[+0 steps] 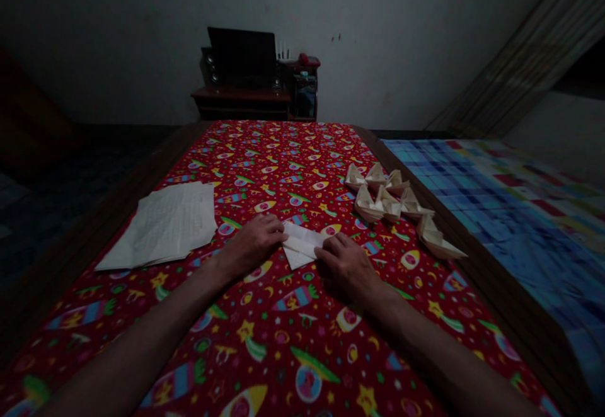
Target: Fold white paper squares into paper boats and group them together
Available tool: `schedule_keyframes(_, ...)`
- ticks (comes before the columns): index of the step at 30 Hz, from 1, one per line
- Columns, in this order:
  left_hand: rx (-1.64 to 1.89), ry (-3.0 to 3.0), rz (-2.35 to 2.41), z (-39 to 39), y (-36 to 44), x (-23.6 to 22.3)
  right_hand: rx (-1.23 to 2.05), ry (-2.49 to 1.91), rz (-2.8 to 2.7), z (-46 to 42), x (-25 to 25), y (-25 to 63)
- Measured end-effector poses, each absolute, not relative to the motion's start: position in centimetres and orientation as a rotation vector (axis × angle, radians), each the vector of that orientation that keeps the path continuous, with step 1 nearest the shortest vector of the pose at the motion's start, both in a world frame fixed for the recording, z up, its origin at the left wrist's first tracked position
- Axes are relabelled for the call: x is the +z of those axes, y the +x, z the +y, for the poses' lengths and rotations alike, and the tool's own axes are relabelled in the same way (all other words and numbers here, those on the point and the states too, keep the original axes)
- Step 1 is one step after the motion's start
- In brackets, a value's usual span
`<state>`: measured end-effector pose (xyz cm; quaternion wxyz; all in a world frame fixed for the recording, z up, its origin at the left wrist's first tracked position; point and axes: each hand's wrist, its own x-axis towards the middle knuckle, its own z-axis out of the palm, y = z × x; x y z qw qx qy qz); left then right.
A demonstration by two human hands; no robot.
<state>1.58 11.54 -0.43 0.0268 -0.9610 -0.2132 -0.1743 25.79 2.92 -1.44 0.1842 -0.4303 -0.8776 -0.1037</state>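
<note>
A folded piece of white paper (302,244) lies on the red patterned tablecloth (283,165). My left hand (253,244) presses on its left end with fingers curled down. At the paper's right edge my right hand (347,266) rests, its fingertips pinching the fold. Both forearms stretch across the cloth towards me.
A stack of lined paper sheets (165,225) lies to the left. Several folded paper boats (394,199) sit at the right near the table edge. A checkered blue mat (496,215) lies beyond that edge. A dark cabinet with a screen (250,77) stands against the far wall.
</note>
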Motion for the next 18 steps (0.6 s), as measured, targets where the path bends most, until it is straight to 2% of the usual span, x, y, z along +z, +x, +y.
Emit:
schedule_keyframes(5,-0.298,-2.902,-0.681,10.4,1.3,0.2,-0.252,-1.152,-2.564,2.7,-1.1,26.4)
schedule_keyframes(10,-0.408,-3.057,-0.639,7.9,2.7,-0.1,-0.231,-1.201,-2.619,2.2,-0.9,26.3)
schedule_keyframes(18,-0.221,-3.065,-0.833,5.9,3.2,-0.9,-0.189,-1.053,-2.57,1.8,-0.9,26.2)
